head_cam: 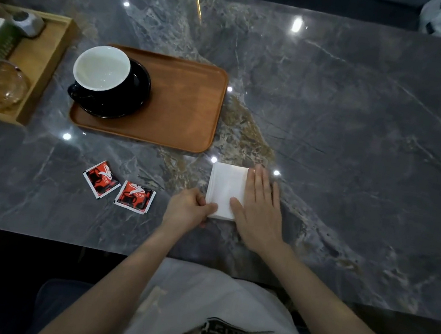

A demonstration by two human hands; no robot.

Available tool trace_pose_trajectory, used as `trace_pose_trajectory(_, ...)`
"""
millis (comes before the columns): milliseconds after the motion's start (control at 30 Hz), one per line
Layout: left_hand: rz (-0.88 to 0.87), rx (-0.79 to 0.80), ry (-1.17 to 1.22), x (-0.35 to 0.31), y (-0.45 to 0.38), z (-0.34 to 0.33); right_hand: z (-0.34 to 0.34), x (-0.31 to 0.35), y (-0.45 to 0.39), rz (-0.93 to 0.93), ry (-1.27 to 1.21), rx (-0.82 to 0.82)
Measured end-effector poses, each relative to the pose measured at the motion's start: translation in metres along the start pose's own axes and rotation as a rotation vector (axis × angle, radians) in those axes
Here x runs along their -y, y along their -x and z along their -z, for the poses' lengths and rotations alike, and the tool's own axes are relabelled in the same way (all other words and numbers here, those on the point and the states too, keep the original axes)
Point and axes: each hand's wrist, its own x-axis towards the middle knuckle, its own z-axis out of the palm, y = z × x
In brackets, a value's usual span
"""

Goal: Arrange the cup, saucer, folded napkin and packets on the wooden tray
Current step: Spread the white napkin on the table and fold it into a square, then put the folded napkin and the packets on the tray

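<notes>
- The left hand (pixel 189 207) is pinching the lower left corner of the folded napkin (pixel 226 189), lying on the marble surface (pixel 348 114) at frame centre.
- The right hand (pixel 260 209) is pressing flat, fingers straight, on the napkin's right edge.
- The cup (pixel 101 70) is sitting on its saucer (pixel 139 93) at the left end of the wooden tray (pixel 185 105), upper left.
- Two packets (pixel 101 179) (pixel 135 197) are lying left of the hands, off the tray.

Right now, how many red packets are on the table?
2. One packet lies on the marble table, near of the wooden tray; the second packet lies just right of it. None seems hidden.

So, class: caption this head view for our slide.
Both hands fold the white paper napkin beside the brown wooden tray on the marble table.
</notes>
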Motion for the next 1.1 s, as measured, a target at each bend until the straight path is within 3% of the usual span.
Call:
trace_pose_trajectory(300,-0.032,0.014,0.005,-0.002,-0.001,0.001,-0.006,0.0,0.012,-0.041,-0.101,0.047)
trace_pose_trajectory(467,-0.046,0.027,-0.003,0.001,-0.004,0.001,0.01,0.0,0.009,-0.414,-0.283,-0.067)
trace_pose_trajectory(567,-0.033,0.06,-0.014,0.001,-0.007,0.003,0.014,0.009,0.002,-0.381,-0.337,-0.028)
trace_pose_trajectory(633,-0.025,0.079,-0.001,0.001,-0.008,0.004,0.02,0.012,-0.004,-0.417,-0.504,-0.068)
trace_pose_trajectory(733,-0.004,0.107,0.032,0.002,-0.009,0.006,0.032,0.01,-0.012,-0.503,-0.949,-0.16)
trace_pose_trajectory(833,0.041,0.171,0.063,0.003,-0.01,0.01,0.041,0.013,-0.013,-0.484,-1.222,-0.079)
trace_pose_trajectory(1100,0.111,0.361,-0.097,-0.006,-0.027,0.039,0.059,0.017,-0.035,-0.692,-1.375,0.259)
